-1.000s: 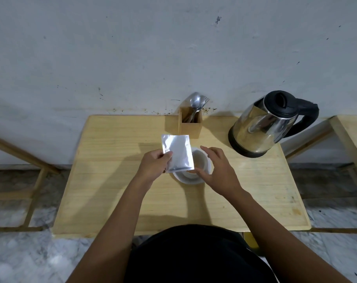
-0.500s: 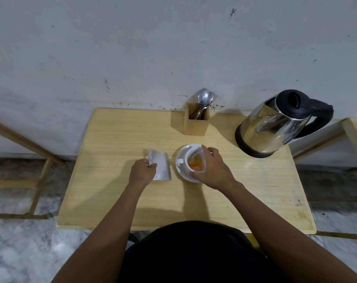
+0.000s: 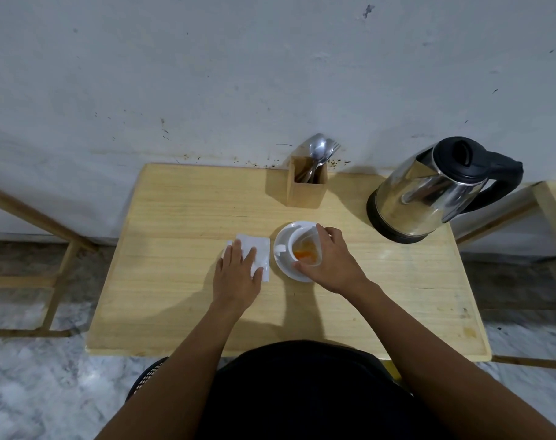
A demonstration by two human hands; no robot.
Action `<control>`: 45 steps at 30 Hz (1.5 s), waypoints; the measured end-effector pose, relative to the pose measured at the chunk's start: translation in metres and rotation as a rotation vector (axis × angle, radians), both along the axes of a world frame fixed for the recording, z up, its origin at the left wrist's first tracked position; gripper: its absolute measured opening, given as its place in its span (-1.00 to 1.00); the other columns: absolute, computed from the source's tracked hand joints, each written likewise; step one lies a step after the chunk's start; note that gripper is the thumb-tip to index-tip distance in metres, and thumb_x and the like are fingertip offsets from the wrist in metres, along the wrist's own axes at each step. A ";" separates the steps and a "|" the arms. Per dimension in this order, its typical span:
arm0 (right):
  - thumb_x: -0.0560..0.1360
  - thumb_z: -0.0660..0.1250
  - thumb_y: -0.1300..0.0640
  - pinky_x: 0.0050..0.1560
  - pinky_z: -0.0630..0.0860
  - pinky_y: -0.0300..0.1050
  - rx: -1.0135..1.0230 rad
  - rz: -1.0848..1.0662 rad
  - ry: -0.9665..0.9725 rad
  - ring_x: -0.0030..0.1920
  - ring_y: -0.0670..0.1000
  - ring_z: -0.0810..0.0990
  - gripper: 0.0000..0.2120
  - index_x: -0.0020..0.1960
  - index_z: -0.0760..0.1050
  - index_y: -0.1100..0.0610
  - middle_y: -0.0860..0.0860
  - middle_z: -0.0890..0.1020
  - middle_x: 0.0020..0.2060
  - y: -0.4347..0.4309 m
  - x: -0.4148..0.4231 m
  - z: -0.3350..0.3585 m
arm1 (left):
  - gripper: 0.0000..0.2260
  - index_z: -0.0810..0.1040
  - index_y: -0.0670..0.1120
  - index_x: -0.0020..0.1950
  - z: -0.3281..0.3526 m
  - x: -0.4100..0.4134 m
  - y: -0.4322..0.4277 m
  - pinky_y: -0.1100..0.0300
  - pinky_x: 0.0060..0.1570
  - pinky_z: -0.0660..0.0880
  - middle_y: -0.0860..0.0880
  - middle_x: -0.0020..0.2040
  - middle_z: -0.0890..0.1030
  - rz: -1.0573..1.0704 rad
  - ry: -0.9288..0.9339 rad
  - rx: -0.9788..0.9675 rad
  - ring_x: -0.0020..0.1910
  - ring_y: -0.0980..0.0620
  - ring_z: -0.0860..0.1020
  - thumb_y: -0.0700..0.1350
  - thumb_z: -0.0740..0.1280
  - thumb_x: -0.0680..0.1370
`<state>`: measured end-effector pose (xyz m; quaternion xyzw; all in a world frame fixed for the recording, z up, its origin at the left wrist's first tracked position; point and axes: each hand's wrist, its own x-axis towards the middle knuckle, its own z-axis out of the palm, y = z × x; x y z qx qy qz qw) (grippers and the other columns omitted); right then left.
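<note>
Just one cam here, a wide-angle strapped to the person's head. It looks forward and down across the pale wooden table [image 3: 175,296] toward the grey plastered wall [image 3: 206,74] behind its far edge. It's pretty close: the wearer's black-clothed torso [image 3: 302,392] fills the bottom, and the clear plastic cup [image 3: 307,252] lands near mid-frame.

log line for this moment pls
left hand flat on packet | right hand grips clear container with orange contents at cup on saucer | kettle untouched, right rear

Left grip [image 3: 238,270] lies flat; right grip [image 3: 332,261] curls.
</note>
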<state>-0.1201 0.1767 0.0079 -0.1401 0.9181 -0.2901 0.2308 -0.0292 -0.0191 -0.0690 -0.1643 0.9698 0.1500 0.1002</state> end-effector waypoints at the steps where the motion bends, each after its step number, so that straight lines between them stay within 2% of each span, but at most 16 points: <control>1: 0.36 0.45 -0.27 0.19 0.50 -0.01 -0.003 -0.002 0.002 0.38 0.02 0.34 -0.03 0.56 0.04 0.05 -0.01 0.16 0.44 0.000 0.000 0.000 | -0.52 0.22 0.02 0.51 0.001 0.000 0.001 -0.04 0.49 0.12 -0.14 0.58 0.08 0.005 0.004 0.005 0.57 -0.13 0.05 0.11 0.10 0.60; 6: 0.34 0.43 -0.31 0.18 0.52 0.03 0.015 0.004 0.018 0.37 0.04 0.35 -0.02 0.56 0.04 0.03 -0.01 0.17 0.44 0.000 0.000 0.001 | -0.52 0.24 0.02 0.49 0.004 -0.004 0.000 -0.05 0.46 0.15 -0.15 0.57 0.11 0.008 -0.018 -0.010 0.55 -0.14 0.10 0.11 0.12 0.58; 10: 0.37 0.41 -0.31 0.19 0.50 0.03 0.036 0.012 0.030 0.41 0.03 0.32 -0.01 0.58 0.00 0.05 -0.01 0.15 0.49 0.003 -0.002 0.007 | -0.57 0.36 0.01 0.41 0.017 -0.010 0.002 -0.05 0.43 0.21 -0.12 0.50 0.27 0.064 0.077 0.045 0.48 -0.15 0.22 0.11 0.16 0.57; 12: 0.41 0.39 -0.30 0.20 0.48 0.04 -0.003 -0.019 0.060 0.41 0.02 0.32 -0.07 0.58 0.03 0.03 -0.01 0.16 0.49 0.008 -0.004 0.014 | -0.58 0.43 -0.01 0.37 0.030 -0.014 0.009 -0.03 0.35 0.30 -0.08 0.43 0.40 0.108 0.167 0.150 0.41 -0.14 0.32 0.14 0.15 0.58; 14: 0.45 0.35 -0.30 0.21 0.46 0.02 -0.034 -0.058 0.111 0.41 0.00 0.33 -0.16 0.57 0.08 0.00 -0.03 0.19 0.49 0.019 -0.006 0.021 | -0.61 0.49 -0.02 0.30 0.046 -0.022 0.020 0.02 0.21 0.43 -0.03 0.29 0.53 0.158 0.229 0.356 0.27 -0.09 0.47 0.15 0.16 0.59; 17: 0.49 0.27 -0.31 0.18 0.44 -0.03 -0.074 -0.135 0.191 0.38 -0.05 0.37 -0.31 0.52 0.21 -0.05 -0.08 0.30 0.44 0.041 -0.011 0.033 | -0.65 0.53 -0.01 0.24 0.065 -0.034 0.036 0.08 0.08 0.48 0.01 0.16 0.57 0.188 0.208 0.547 0.12 0.00 0.54 0.14 0.18 0.58; 20: 0.51 0.26 -0.30 0.23 0.47 0.00 -0.171 -0.245 0.250 0.30 -0.09 0.44 -0.41 0.44 0.35 -0.04 -0.09 0.42 0.34 0.069 -0.017 0.042 | -0.71 0.59 -0.06 0.13 0.069 -0.043 0.050 0.03 0.05 0.52 -0.04 0.08 0.62 0.204 0.198 0.582 0.05 -0.04 0.57 0.08 0.23 0.58; 23: 0.53 0.28 -0.23 0.20 0.52 -0.01 -0.246 -0.338 0.318 0.18 -0.15 0.49 -0.50 0.36 0.45 0.01 -0.08 0.51 0.25 0.093 -0.023 0.053 | -0.76 0.61 -0.10 0.13 0.063 -0.049 0.057 0.14 -0.02 0.48 -0.08 0.06 0.67 0.332 0.239 0.608 0.04 -0.06 0.60 -0.02 0.28 0.56; 28: 0.57 0.25 -0.14 0.09 0.57 0.10 -0.317 -0.442 0.544 0.13 -0.07 0.52 -0.68 0.22 0.53 0.00 -0.14 0.52 0.12 0.134 -0.038 0.075 | -0.79 0.62 -0.22 0.07 0.061 -0.051 0.069 0.17 -0.04 0.40 -0.18 0.04 0.67 0.462 0.273 0.610 0.04 -0.13 0.59 -0.14 0.27 0.57; 32: 0.56 0.29 -0.10 0.15 0.51 -0.10 -0.336 -0.593 0.699 0.16 -0.07 0.48 -0.65 0.23 0.52 0.08 -0.01 0.50 0.18 0.167 -0.064 0.095 | -0.81 0.62 -0.25 0.01 0.064 -0.056 0.080 0.15 -0.05 0.40 -0.22 -0.01 0.66 0.535 0.294 0.590 0.02 -0.18 0.58 -0.18 0.25 0.57; 35: 0.52 0.31 -0.18 0.22 0.38 -0.21 -0.293 -0.593 0.633 0.27 -0.05 0.42 -0.53 0.32 0.45 0.05 0.00 0.42 0.28 0.186 -0.093 0.103 | -0.80 0.61 -0.27 0.00 0.065 -0.057 0.085 0.13 -0.06 0.40 -0.24 -0.01 0.66 0.580 0.301 0.566 0.03 -0.21 0.58 -0.19 0.24 0.57; 38: 0.48 0.28 -0.30 0.32 0.37 -0.08 -0.220 -0.546 0.528 0.33 -0.03 0.36 -0.39 0.39 0.39 0.03 0.01 0.36 0.33 0.200 -0.119 0.102 | -0.79 0.61 -0.28 0.02 0.066 -0.059 0.089 0.11 -0.04 0.40 -0.25 0.01 0.65 0.624 0.298 0.544 0.05 -0.23 0.57 -0.19 0.24 0.57; 40: 0.47 0.25 -0.35 0.34 0.37 0.02 -0.143 -0.481 0.483 0.35 0.02 0.34 -0.37 0.39 0.39 0.02 0.03 0.38 0.33 0.207 -0.136 0.102 | -0.79 0.60 -0.29 0.03 0.067 -0.061 0.092 0.09 -0.01 0.41 -0.26 0.02 0.65 0.658 0.307 0.544 0.06 -0.24 0.57 -0.20 0.23 0.57; 42: 0.45 0.25 -0.39 0.29 0.41 0.03 -0.129 -0.409 0.427 0.30 0.05 0.39 -0.38 0.32 0.45 0.00 0.04 0.46 0.27 0.214 -0.153 0.104 | -0.79 0.61 -0.29 0.03 0.068 -0.062 0.097 0.09 0.00 0.41 -0.26 0.03 0.65 0.690 0.317 0.528 0.07 -0.24 0.57 -0.19 0.23 0.57; 45: 0.36 0.21 -0.50 0.09 0.51 0.00 -0.147 -0.338 0.346 0.10 0.01 0.57 -0.37 0.12 0.58 -0.03 -0.04 0.62 0.05 0.223 -0.177 0.110 | -0.78 0.61 -0.30 -0.02 0.067 -0.062 0.102 0.11 -0.03 0.39 -0.26 0.00 0.65 0.731 0.340 0.518 0.04 -0.24 0.57 -0.19 0.23 0.57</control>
